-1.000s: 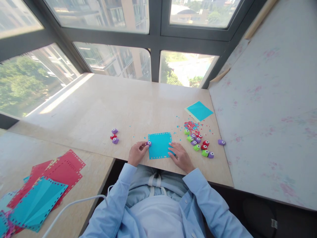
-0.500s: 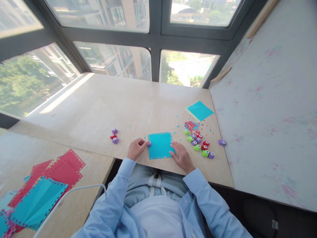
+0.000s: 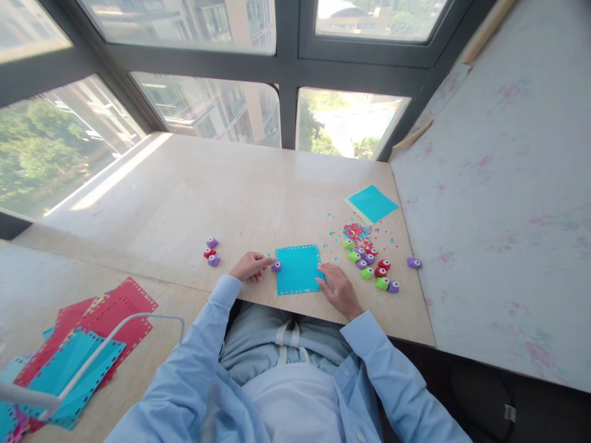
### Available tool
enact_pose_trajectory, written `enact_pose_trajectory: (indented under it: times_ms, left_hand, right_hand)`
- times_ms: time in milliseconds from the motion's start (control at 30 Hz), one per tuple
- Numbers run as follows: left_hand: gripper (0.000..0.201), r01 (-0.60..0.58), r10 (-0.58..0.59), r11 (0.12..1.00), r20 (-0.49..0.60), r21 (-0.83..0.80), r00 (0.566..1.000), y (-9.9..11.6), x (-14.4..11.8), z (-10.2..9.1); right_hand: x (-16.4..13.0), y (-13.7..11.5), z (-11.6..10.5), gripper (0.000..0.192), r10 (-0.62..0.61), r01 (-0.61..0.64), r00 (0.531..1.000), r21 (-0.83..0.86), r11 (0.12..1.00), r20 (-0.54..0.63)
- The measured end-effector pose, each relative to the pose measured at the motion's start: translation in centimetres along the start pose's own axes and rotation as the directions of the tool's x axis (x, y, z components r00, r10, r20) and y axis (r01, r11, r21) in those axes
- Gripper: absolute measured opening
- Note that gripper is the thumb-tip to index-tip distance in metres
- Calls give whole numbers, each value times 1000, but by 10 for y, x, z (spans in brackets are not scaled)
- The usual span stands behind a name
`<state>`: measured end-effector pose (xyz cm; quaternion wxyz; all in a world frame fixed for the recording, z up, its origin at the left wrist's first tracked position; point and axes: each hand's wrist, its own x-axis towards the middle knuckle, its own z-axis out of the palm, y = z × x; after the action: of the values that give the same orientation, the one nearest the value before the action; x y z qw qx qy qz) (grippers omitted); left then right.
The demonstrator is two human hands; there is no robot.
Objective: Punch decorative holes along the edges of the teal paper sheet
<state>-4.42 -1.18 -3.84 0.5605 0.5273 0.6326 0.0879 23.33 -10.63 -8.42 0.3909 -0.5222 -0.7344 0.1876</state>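
Observation:
A blue paper square (image 3: 298, 269) lies flat on the table in front of me, with small holes punched along its top, left, right and bottom edges. A purple craft paper punch (image 3: 276, 266) sits at its left edge. My left hand (image 3: 252, 266) is just left of this punch, index finger stretched out to it and the other fingers curled; it grips nothing. Whether the fingertip touches the punch I cannot tell. My right hand (image 3: 339, 289) rests on the paper's right edge, fingers extended and thumb apart, pressing lightly on the sheet.
Several green, purple and red punches (image 3: 368, 258) are grouped on the right, below a heap of red and blue confetti (image 3: 356, 232). Stacked blue sheets (image 3: 373, 203) lie behind. Three punches (image 3: 209, 253) stand left. Punched red sheets (image 3: 132, 301) and a white cable (image 3: 152, 315) are lower left.
My left hand has let go of the purple punch and drawn back left, its index finger now extended. The white cable at lower left has shifted. My right hand has stayed on the paper.

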Motion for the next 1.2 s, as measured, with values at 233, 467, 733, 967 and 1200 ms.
enact_pose_trajectory:
  times_ms: [233,467,733,967,1200]
  left_hand:
    - [50,-4,-4,998,122,62,993,5,4,-5]
    - [47,33,-37,999,129,34,991,9,5,-5]
    - [47,2,-3,1000,87,9,996,7,8,-2]
    - [49,-32,38,995,65,-96,997,3,6,4]
    - [47,15,-10,998,89,-64,996,1,12,0]
  right_hand:
    - [-2,3,1,32,18,-18,1000,21,1000,-4]
    - [-2,2,1,31,24,-24,1000,28,999,-16]
    - [-2,3,1,28,8,-7,1000,25,1000,-25]
    - [-2,2,0,27,-1,2,1000,27,1000,-30]
    - [-2,1,0,30,-15,15,1000,-15,1000,-12]
